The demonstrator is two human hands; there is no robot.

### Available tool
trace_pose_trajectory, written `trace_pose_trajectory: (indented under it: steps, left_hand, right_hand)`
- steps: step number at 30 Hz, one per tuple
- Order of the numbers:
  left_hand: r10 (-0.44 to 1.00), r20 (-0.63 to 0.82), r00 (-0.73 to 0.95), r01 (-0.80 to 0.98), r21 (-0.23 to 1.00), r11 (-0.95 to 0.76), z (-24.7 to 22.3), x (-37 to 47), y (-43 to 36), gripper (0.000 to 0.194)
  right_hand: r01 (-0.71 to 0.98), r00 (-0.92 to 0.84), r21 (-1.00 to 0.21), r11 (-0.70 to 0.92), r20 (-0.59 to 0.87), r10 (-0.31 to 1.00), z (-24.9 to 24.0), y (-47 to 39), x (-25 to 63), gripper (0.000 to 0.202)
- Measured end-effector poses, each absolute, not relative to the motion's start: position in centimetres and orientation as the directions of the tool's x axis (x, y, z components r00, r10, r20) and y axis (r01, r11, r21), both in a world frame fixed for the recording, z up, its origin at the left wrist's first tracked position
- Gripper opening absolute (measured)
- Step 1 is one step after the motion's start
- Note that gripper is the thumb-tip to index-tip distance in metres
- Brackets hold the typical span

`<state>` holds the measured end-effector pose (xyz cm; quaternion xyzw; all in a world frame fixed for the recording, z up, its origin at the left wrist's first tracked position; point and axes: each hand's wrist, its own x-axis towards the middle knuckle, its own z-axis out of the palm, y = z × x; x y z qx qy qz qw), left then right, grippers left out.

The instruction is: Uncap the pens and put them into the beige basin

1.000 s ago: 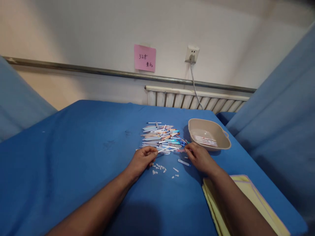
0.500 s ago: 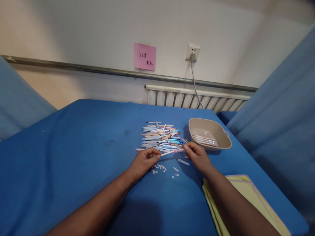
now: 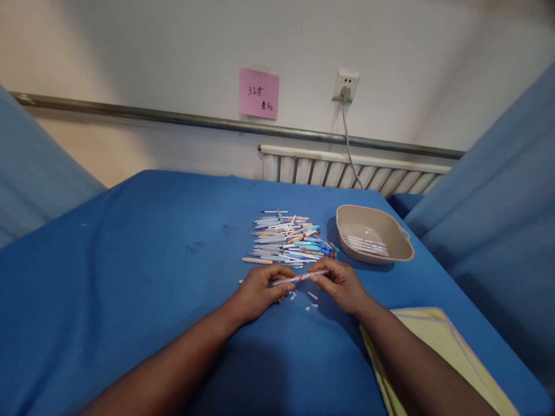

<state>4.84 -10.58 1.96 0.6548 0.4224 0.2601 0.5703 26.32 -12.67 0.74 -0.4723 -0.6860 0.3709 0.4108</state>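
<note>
Between my two hands is a slim pen, whitish with a red-pink pattern, held nearly level just above the blue cloth. Thumb and fingers of my left hand pinch its left end. The right end is gripped by my right hand. Just beyond lies a spread of pens and pen parts in grey, orange, white, teal and blue. Small white bits are scattered on the near side, some hidden under my left hand.
To the right of the pile stands a beige basin with several white-and-red pens inside. A folded yellow cloth lies under my right forearm. At the back are a radiator, a metal rail and a plugged-in socket. Blue curtains hang at both sides.
My hands have drawn closer together along the pen, which has come slightly nearer to me. The right hand has moved down a little. The view has shifted slightly.
</note>
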Motion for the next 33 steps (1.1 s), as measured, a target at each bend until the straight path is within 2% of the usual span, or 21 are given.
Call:
trace_pose_trajectory:
  steps: [5, 9, 12, 15, 19, 22, 25, 28, 33]
  left_hand:
    - [0.832, -0.041, 0.554, 0.343, 0.921, -0.183, 2.0, 4.5, -10.6, 0.024]
    - [0.793, 0.048, 0.607, 0.373, 0.864, -0.338, 2.3, 4.4, -10.7, 0.024]
    - [0.791, 0.064, 0.608, 0.378, 0.853, -0.359, 2.3, 4.4, -10.7, 0.024]
    - [0.813, 0.050, 0.581, 0.373, 0.871, -0.320, 2.1, 4.5, -10.6, 0.024]
    - [0.837, 0.000, 0.547, 0.327, 0.920, -0.214, 1.8, 4.5, -10.5, 0.026]
    - [0.829, -0.037, 0.558, 0.295, 0.942, -0.157, 1.8, 4.5, -10.5, 0.026]
    - [0.805, -0.018, 0.593, 0.314, 0.926, -0.211, 2.0, 4.4, -10.5, 0.023]
    - [0.761, 0.051, 0.647, 0.360, 0.859, -0.363, 2.4, 4.2, -10.6, 0.021]
    - [0.696, 0.103, 0.711, 0.412, 0.741, -0.530, 2.9, 4.0, -10.7, 0.024]
  right_hand:
    - [0.421, -0.212, -0.869, 0.260, 0.185, 0.960, 0.8, -12.9, 26.2, 0.020]
    - [0.358, -0.205, -0.920, 0.157, 0.087, 0.975, 0.5, -12.8, 25.9, 0.023]
    - [0.303, -0.221, -0.948, 0.102, 0.034, 0.975, 0.1, -12.7, 25.8, 0.024]
    - [0.362, -0.231, -0.899, 0.247, 0.170, 0.958, 0.2, -12.8, 25.9, 0.019]
    - [0.484, -0.335, -0.700, 0.525, 0.406, 0.850, 0.9, -13.0, 26.2, 0.014]
    - [0.528, -0.431, -0.596, 0.605, 0.426, 0.796, 1.3, -13.1, 26.5, 0.010]
    - [0.587, -0.454, -0.559, 0.585, 0.372, 0.810, 1.6, -13.2, 26.7, 0.015]
    - [0.614, -0.425, -0.609, 0.502, 0.280, 0.861, 1.6, -13.2, 26.7, 0.022]
    - [0.487, -0.383, -0.836, 0.251, 0.054, 0.922, 0.8, -12.9, 26.3, 0.032]
